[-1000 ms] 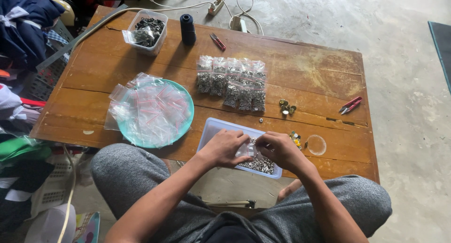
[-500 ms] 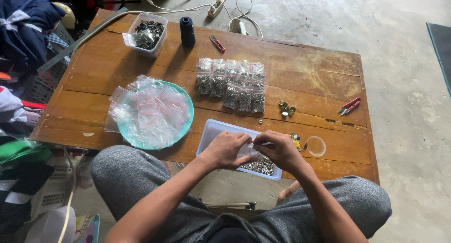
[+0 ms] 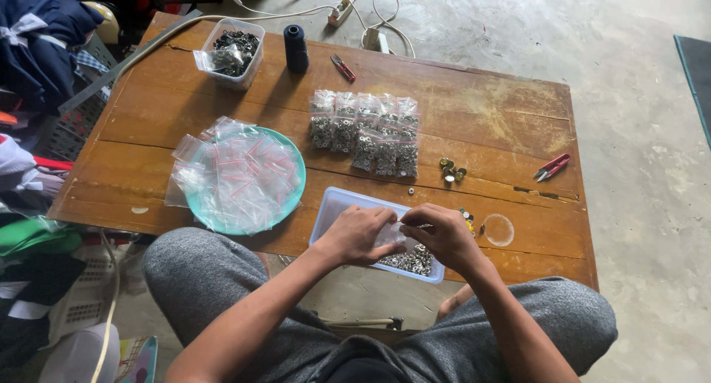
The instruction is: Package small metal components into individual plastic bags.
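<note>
A: Entry, head view. Both hands met over the tray (image 3: 337, 205) at the near edge of the surface (image 3: 489, 109). The left hand (image 3: 361, 233) was curled, fingers closed around a small clear bag (image 3: 390, 235). The right hand (image 3: 444, 236) was pinched at the bag's top edge, thumb against fingertips.

B: Was the bag sealed?

A: I could not tell. The fingers covered the strip. The bag sat between the two hands, directly above the loose metal parts (image 3: 411, 261) in the tray.

B: What did you log as good practice for this step?

A: My judgement: the bag was best kept over the tray, so any dropped part would fall back in and not onto the floor. The left hand should have held it low and upright, while the right ran along the top from one end to the other.

B: Risks?

A: A part caught in the strip could leave it partly open. The tray also overhung the near edge slightly, so pressing down on it looked unwise.

B: Surroundings?

A: Filled bags (image 3: 364, 133) lay in rows mid-surface, well apart from the hands. Empty bags (image 3: 237, 177) were heaped on the teal plate (image 3: 295, 198) just left of the tray. A clear lid (image 3: 498, 230) lay near the right hand.
</note>
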